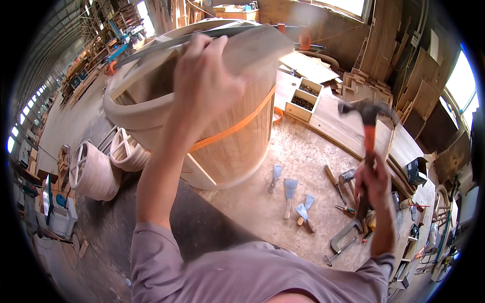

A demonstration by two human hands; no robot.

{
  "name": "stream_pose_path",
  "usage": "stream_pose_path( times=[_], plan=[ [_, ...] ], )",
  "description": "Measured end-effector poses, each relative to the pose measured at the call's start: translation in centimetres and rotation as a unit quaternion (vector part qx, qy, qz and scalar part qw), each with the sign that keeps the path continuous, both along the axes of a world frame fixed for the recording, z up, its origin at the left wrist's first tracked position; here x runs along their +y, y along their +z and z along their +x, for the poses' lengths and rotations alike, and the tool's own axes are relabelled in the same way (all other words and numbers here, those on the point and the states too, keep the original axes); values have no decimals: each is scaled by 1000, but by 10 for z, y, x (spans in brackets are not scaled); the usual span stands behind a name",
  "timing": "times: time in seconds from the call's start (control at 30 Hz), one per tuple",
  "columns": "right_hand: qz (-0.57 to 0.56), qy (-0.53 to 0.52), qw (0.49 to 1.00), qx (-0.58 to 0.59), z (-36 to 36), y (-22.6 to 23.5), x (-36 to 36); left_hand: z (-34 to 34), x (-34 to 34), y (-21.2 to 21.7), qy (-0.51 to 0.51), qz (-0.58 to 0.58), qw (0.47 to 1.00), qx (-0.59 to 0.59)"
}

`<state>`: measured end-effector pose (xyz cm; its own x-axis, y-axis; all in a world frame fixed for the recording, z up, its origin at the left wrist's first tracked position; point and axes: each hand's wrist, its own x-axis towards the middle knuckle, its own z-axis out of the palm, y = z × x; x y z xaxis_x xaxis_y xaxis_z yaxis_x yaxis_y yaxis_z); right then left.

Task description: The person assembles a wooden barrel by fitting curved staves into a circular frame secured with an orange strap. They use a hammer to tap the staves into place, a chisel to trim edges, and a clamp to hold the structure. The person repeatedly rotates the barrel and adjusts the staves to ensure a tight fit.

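Standing before me: one large wooden tub [247,146], orange band [235,127] round its wall, bar clamp [151,50] across its top. Over its rim: my left hand [207,78], clamped on one blurred flat piece [262,48]. Well apart, rightward: my right hand [373,182], closed round one hammer [370,134], head up. Near the tub: four scrapers [290,188], one two-compartment box [298,111].

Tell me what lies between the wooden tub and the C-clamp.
Four putty knives lie between the wooden tub and the C-clamp, two of them crossed, as the head view shows.
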<state>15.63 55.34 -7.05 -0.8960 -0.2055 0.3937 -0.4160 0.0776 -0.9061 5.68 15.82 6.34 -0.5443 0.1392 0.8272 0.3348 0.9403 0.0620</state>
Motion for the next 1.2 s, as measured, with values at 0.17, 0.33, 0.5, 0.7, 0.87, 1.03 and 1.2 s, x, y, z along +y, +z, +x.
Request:
stream_pose_path(
  times=[0.17, 0.33, 0.5, 0.7, 0.87, 1.03, 1.2],
  plan=[
    [175, -18, 984, -30, -70, 130, -11, -55, 22, 6, 86, 53, 975, -197],
    [338, -16, 941, 17, -131, 217, -86, -50, 19, -13, 81, 29, 989, -118],
    [504, -19, 863, -39, -127, 242, -122, -48, 21, -11, 100, -8, 988, -119],
    [558, -23, 829, -11, -122, 232, -146, -49, 16, -18, 55, -22, 996, -61],
    [561, -29, 827, 27, -148, 225, -170, -50, 22, -14, 61, -9, 993, -100],
    [553, -42, 830, 60, -141, 222, -184, -33, 14, -2, 73, -25, 989, -124],
    [557, -55, 825, 75, -103, 226, -183, 1, -40, -12, 64, -14, 995, -78]
  ],
)
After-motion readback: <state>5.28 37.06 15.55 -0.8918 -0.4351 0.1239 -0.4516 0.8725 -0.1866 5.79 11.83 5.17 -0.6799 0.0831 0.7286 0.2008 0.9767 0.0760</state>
